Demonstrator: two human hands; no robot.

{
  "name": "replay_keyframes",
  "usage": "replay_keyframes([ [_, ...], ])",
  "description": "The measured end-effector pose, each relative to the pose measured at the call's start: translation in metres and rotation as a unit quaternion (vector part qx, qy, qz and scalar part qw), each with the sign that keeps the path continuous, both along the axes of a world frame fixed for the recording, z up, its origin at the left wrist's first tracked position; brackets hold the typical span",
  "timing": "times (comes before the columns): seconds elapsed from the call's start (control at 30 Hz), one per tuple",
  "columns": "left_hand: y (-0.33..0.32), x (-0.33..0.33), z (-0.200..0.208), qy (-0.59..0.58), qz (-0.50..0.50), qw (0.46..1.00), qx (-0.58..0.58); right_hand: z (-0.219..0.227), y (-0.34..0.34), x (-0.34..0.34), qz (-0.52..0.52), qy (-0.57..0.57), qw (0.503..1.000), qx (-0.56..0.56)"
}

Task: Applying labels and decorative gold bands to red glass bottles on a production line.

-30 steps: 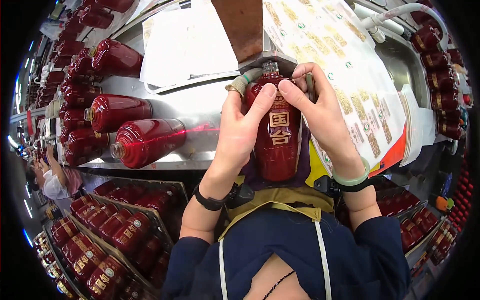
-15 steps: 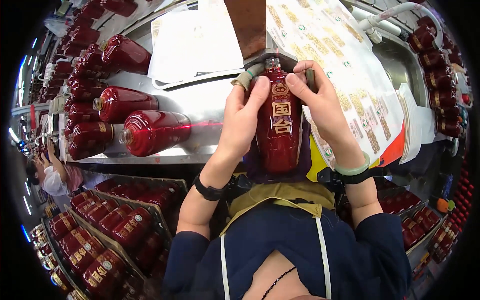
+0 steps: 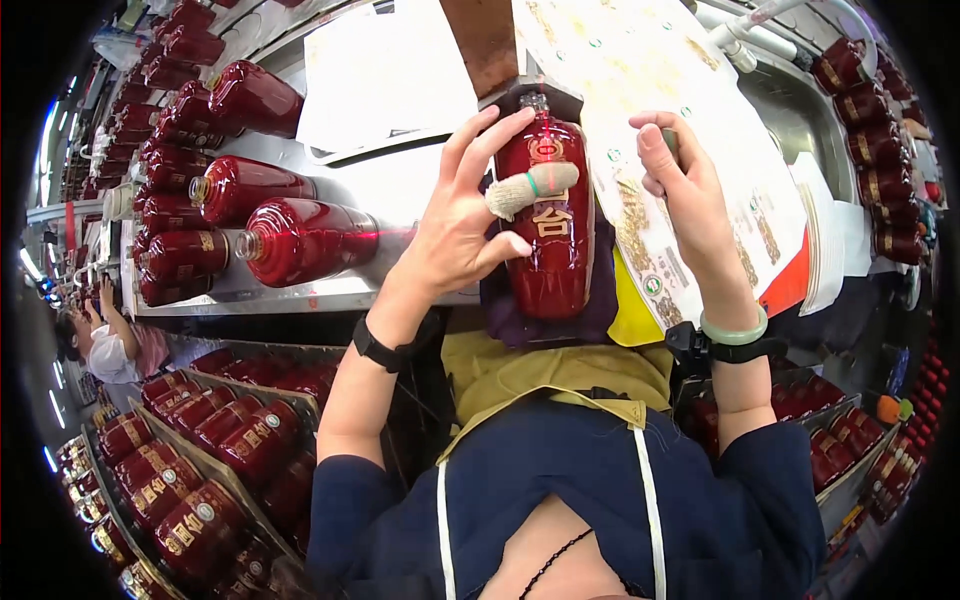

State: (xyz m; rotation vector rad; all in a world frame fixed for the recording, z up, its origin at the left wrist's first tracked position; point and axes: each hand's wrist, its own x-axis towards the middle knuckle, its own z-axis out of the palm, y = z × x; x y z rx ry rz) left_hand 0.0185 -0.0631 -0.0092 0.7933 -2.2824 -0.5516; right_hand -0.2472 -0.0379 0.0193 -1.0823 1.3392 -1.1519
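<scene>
A dark red glass bottle (image 3: 552,275) with gold markings lies on its back before me, its clear threaded neck against a dark angled rest (image 3: 560,95). Under it is a dark purple cloth (image 3: 500,318). My left hand (image 3: 445,235) spreads its fingers over the bottle's left side; one finger in a beige cloth sleeve (image 3: 535,188) with a green band lies across the gold markings. To the right, off the bottle, my right hand (image 3: 690,190) hovers above the label sheet (image 3: 625,85). Its fingers curl toward the thumb, and a dark greenish bit shows among them, too small to name.
More red bottles (image 3: 315,242) lie on the metal table at left. A white sheet (image 3: 385,80) rests on a tray, and a brown block (image 3: 480,40) stands behind the rest. Crates of bottles (image 3: 205,525) sit below left and right; a metal sink (image 3: 790,120) is at far right.
Both hands held the bottle's shoulders before. The right hand has lifted away to the right, while the left has opened out and laid its sleeved finger across the bottle.
</scene>
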Motion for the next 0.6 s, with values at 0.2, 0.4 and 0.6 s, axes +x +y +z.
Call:
replay_keyframes([
  [0.2, 0.03, -0.004, -0.01, 0.003, 0.022, 0.999, 0.032, 0.012, -0.006, 0.0, 0.025, 0.138, 0.973, -0.182],
  [0.4, 0.072, -0.008, -0.013, 0.08, 0.065, 0.993, 0.055, 0.028, -0.022, 0.017, 0.09, 0.352, 0.829, -0.425],
  [0.6, 0.075, 0.006, -0.014, 0.304, 0.27, 0.913, 0.04, 0.044, 0.014, 0.046, 0.337, 0.401, 0.679, -0.514],
])
